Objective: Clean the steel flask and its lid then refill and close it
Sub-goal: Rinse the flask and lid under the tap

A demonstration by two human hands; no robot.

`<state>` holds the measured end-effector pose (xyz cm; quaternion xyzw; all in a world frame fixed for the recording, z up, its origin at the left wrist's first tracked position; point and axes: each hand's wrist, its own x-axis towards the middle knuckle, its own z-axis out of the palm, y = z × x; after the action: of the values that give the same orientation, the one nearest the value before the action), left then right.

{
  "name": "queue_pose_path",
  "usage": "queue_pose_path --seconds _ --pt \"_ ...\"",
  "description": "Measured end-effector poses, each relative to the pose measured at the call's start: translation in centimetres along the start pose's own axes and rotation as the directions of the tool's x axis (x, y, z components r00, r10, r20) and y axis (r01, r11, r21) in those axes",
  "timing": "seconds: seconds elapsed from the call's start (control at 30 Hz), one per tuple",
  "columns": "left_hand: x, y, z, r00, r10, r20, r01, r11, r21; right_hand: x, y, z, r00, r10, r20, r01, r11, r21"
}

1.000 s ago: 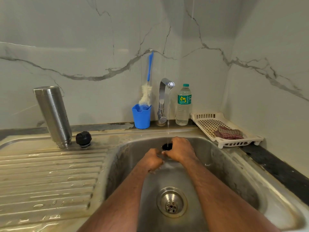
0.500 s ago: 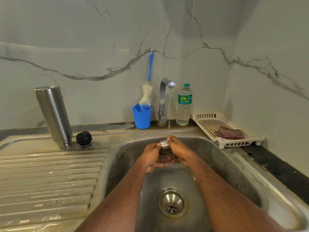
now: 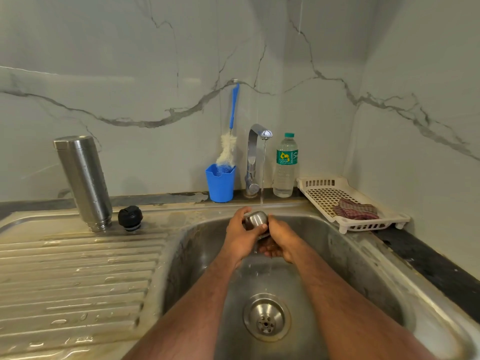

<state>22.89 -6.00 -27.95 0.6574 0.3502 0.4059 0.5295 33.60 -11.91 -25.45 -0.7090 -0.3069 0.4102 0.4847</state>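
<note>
Steel flask (image 3: pixel 84 183) standing upside down, mouth to the metal, at the far left of the wet ribbed drainboard (image 3: pixel 75 276), beaded with droplets. Just beside it to the right, sitting apart on the same board, a black stopper (image 3: pixel 130 217). Leaning against the marble wall behind, a blue-handled bottle brush (image 3: pixel 229 144), bristles down in a blue cup (image 3: pixel 220 183), its tip hidden inside. Running from the chrome tap (image 3: pixel 253 157), a thin stream of water (image 3: pixel 262 175) falling toward the hands over the sink (image 3: pixel 363 268). Gripping a steel cap (image 3: pixel 256 220) under that stream, the left hand (image 3: pixel 240 237), thumb and fingers curled round its near and far sides; cap's open end turned away and impossible to make out. Touching the cap from the right, the right hand (image 3: pixel 279 239), fingers curled beneath it and largely hidden, so whether actually gripping or only rubbing cannot be told. Draining below, partly masked by both forearms, the strainer (image 3: pixel 266 318). Standing right of the tap, a clear plastic water bottle (image 3: pixel 285 165). Resting at the far right on the dark counter, a white slotted tray (image 3: pixel 324 190) holding a crumpled checked cloth (image 3: pixel 355 210).
</note>
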Motion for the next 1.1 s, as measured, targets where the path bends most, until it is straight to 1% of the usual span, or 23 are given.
queue_pose_path --seconds 0.07,0.1,0.17,0.2,0.3,0.4,0.43,0.5,0.6,0.67,0.73,0.8,0.9,0.97,1.1 --pt "0.2 0.0 0.1 0.999 0.028 -0.034 -0.024 0.995 0.101 0.5 -0.1 -0.1 0.992 -0.105 -0.067 0.103 0.994 -0.039" --pt "0.3 0.1 0.2 0.998 0.048 -0.046 -0.041 0.988 0.151 0.6 -0.2 -0.2 0.989 -0.135 -0.060 0.134 0.991 -0.009" --pt "0.2 0.5 0.5 0.992 0.101 -0.070 -0.083 0.970 0.228 0.4 -0.5 -0.4 0.989 -0.143 0.024 0.141 0.986 0.091" --pt "0.2 0.5 0.6 0.989 0.123 -0.077 -0.100 0.964 0.248 0.4 -0.5 -0.4 0.987 -0.152 0.058 0.145 0.983 0.109" --pt "0.5 0.5 0.8 0.993 0.111 -0.046 -0.099 0.974 0.205 0.8 0.1 -0.5 0.979 -0.189 0.069 0.183 0.980 0.083" --pt "0.7 0.4 0.3 0.998 0.055 0.014 -0.056 0.990 0.129 1.0 0.2 -0.5 0.970 -0.244 0.008 0.242 0.965 0.105" --pt "0.7 0.4 0.1 0.999 0.045 0.020 -0.047 0.992 0.116 1.1 0.1 -0.5 0.961 -0.277 -0.019 0.278 0.957 0.084" --pt "0.7 0.3 -0.4 0.999 0.039 -0.007 -0.038 0.992 0.124 1.1 0.1 -0.5 0.943 -0.328 -0.057 0.328 0.945 -0.017" --pt "0.7 0.4 -0.9 0.997 0.052 -0.056 -0.038 0.974 0.222 1.5 0.3 -0.5 0.936 -0.325 -0.133 0.307 0.941 -0.141" --pt "0.9 1.1 -1.2 0.994 0.051 -0.098 -0.028 0.976 0.218 1.7 0.5 -0.8 0.923 -0.327 -0.204 0.284 0.935 -0.214" --pt "1.6 2.0 -1.7 0.990 0.063 -0.123 -0.038 0.979 0.199 1.9 0.4 -1.1 0.909 -0.326 -0.259 0.264 0.932 -0.249" --pt "2.4 3.2 -2.0 0.994 0.081 -0.072 -0.062 0.971 0.232 2.0 0.4 -1.3 0.903 -0.338 -0.266 0.269 0.927 -0.263" --pt "4.0 5.0 -2.2 0.999 0.045 0.014 -0.047 0.960 0.277 2.1 0.3 -1.1 0.901 -0.361 -0.239 0.286 0.911 -0.299" --pt "5.4 5.7 -1.8 0.997 0.044 0.060 -0.061 0.945 0.320 2.3 0.3 -1.1 0.894 -0.382 -0.236 0.296 0.897 -0.329" --pt "7.5 6.3 0.1 0.993 0.078 0.089 -0.107 0.915 0.389 3.0 0.4 -1.4 0.858 -0.435 -0.273 0.307 0.861 -0.406"
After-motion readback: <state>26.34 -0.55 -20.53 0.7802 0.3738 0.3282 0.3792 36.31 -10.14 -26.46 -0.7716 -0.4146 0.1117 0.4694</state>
